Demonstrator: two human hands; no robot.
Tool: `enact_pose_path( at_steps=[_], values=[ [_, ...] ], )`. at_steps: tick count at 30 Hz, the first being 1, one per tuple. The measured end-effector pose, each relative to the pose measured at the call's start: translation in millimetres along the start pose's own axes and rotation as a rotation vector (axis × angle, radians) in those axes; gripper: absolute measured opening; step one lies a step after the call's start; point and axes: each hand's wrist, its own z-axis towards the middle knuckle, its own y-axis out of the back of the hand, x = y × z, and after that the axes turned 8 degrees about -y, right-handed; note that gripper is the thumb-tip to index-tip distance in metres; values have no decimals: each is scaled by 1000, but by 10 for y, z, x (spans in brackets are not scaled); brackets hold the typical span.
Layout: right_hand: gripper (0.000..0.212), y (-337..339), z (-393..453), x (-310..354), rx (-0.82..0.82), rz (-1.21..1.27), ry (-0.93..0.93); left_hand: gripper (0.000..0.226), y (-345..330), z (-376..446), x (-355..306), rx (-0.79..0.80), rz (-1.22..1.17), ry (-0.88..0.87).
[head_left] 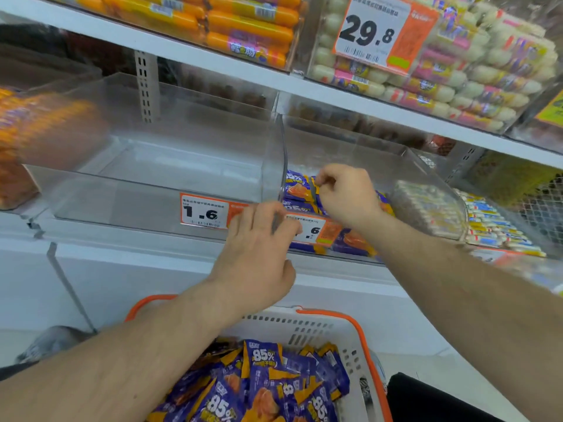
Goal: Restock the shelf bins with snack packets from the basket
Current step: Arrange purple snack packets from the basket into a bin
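A purple and orange snack packet (311, 190) is pinched by the curled fingers of the right hand (345, 193) inside the clear bin (350, 153), where more packets of the same kind lie against the front wall. The left hand (259, 254) is laid over the front edge between the two bins, its fingers bent over the rim; whether anything is held in it cannot be told. On the front of this bin a white and orange price label (313, 231) is fixed, and only the digit "6" can be read beside the hand. On the empty bin (137, 190) to the left, a similar label (204, 212) shows "1.6". Below, a white basket (350, 339) with orange handles is seen, filled with purple packets (265, 379) printed with "85%". On the upper shelf, orange sausages (243, 22) and pale sausages in pink wrappers (475, 80) are stacked, and a big tag (374, 28) reads "29.8".
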Motion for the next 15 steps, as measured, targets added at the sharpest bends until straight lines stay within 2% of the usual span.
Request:
enact_pose_path(
  at_steps=[2, 3, 4, 6, 7, 9, 11, 13, 15],
  values=[
    [25, 4, -375, 186, -225, 146, 243, 44, 2, -75, -81, 159, -83, -3],
    [23, -42, -570, 237, -270, 215, 335, 41, -9, -135, -102, 329, -140, 26],
    [22, -128, -770, 251, -274, 276, 379, 39, -52, -208, -83, 510, -174, 54],
    [22, -411, -1165, 168, -171, 353, 309, 38, -118, -326, -41, 846, -164, 57],
    [24, -586, -1371, 90, -64, 358, 224, 32, -151, -388, -30, 958, -176, 40],
    [25, -955, -1745, -107, 253, 265, 7, 10, -217, -493, -18, 1116, -196, 0],
    [17, -1282, -2048, -317, 601, 86, -140, 11, -233, -562, -6, 1268, -179, 0],
    [12, -1511, -2313, -473, 908, -74, -186, 13, -206, -573, 11, 1369, -152, 12],
    [17, -1638, -2524, -581, 1120, -210, -172, 15, -214, -570, 52, 1403, -120, 21]
  ],
)
